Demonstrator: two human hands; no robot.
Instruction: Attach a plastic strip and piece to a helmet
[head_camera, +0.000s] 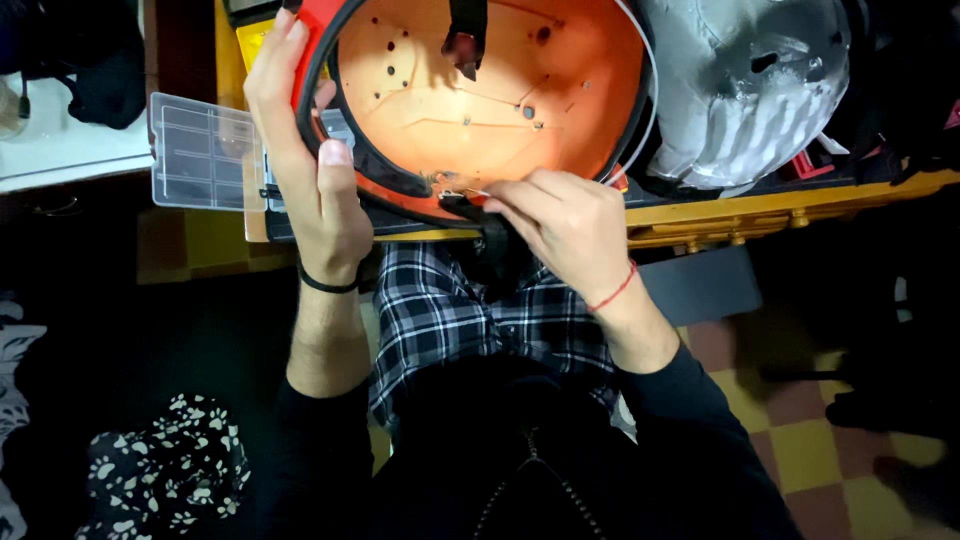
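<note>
An orange helmet shell (480, 90) lies open side up against the yellow table edge, its rim lined with black trim. My left hand (310, 170) grips the shell's left rim, thumb inside and fingers around the outside. My right hand (560, 225) pinches a small metal piece (455, 193) at the near rim, beside a black strap (495, 235) hanging down from the shell. Another black strap (465, 30) hangs inside the shell at the top.
A clear plastic compartment box (205, 150) lies to the left of the helmet. A grey-white foam liner (745, 90) sits to the right on the yellow table (720, 215). Below are my plaid shirt, a checkered floor and patterned cloth at lower left.
</note>
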